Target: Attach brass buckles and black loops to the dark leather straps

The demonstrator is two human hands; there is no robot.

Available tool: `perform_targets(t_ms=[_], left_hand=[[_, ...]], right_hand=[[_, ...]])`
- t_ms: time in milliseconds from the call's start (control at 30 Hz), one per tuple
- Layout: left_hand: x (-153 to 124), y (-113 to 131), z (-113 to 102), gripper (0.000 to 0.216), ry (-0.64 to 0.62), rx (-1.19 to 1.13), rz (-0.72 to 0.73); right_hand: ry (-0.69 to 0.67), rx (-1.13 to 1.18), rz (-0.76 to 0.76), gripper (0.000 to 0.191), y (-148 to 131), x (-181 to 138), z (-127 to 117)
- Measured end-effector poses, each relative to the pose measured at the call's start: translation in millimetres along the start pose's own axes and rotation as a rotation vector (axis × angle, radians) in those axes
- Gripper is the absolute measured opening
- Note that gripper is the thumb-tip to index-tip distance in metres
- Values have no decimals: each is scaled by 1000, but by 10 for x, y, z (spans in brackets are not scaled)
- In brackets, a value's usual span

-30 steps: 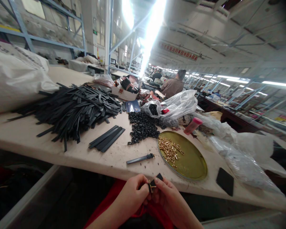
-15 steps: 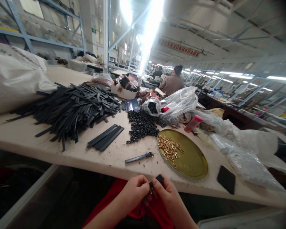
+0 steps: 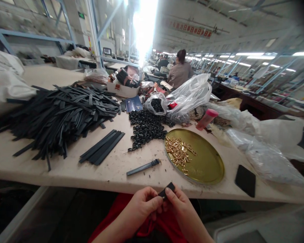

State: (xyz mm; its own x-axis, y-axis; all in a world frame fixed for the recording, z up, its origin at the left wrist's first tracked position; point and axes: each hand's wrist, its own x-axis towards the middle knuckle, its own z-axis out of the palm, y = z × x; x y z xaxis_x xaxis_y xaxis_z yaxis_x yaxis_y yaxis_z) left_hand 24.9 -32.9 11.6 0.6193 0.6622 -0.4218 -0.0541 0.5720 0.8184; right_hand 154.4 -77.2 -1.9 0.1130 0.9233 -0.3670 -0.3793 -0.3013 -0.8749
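Observation:
My left hand and my right hand meet below the table's front edge, both pinched on one short black strap whose end sticks up between the fingertips. A finished black strap with a gold buckle lies on the table just above my hands. To its right sits a round gold tray with several small gold buckles. A heap of black loops lies behind the strap.
A big pile of black straps covers the left of the table, with a small stack of straps beside it. Plastic bags, a pink tube and a black phone sit right. A person sits beyond.
The view has tipped down and shifted, so the table sits higher in the picture. My hands stay together on the strap, and the gold buckle seen between them a second ago is now hidden.

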Motion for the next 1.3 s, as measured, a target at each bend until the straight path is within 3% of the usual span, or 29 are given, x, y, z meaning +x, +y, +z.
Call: perform_targets(t_ms=[433,633,767,867,1000,1067,1167,1300], left_hand=[[199,39,-268,35,-28,-131,-73],[294,63,-401,38,2,-52,-53],[350,76,-464,34,-5,-38,-30],[365,83,-498,28,38,36,-10],[340,142,-576,21,227,308,106],[323,205,-648,18,230,398,132],[327,313,-783,16,166,410,118],[385,408,-938,18,251,344,89]], right_hand=[[-93,-4,120,25,-78,311,84],[-23,-99,112,30,-73,441,172],[-61,-165,134,30,-102,526,213],[-48,-320,62,25,-97,569,245],[60,-695,-220,18,-66,643,322],[85,-741,-239,18,-68,708,359],[-33,-681,-137,22,-134,818,408],[-267,-814,-124,22,-330,959,507]])
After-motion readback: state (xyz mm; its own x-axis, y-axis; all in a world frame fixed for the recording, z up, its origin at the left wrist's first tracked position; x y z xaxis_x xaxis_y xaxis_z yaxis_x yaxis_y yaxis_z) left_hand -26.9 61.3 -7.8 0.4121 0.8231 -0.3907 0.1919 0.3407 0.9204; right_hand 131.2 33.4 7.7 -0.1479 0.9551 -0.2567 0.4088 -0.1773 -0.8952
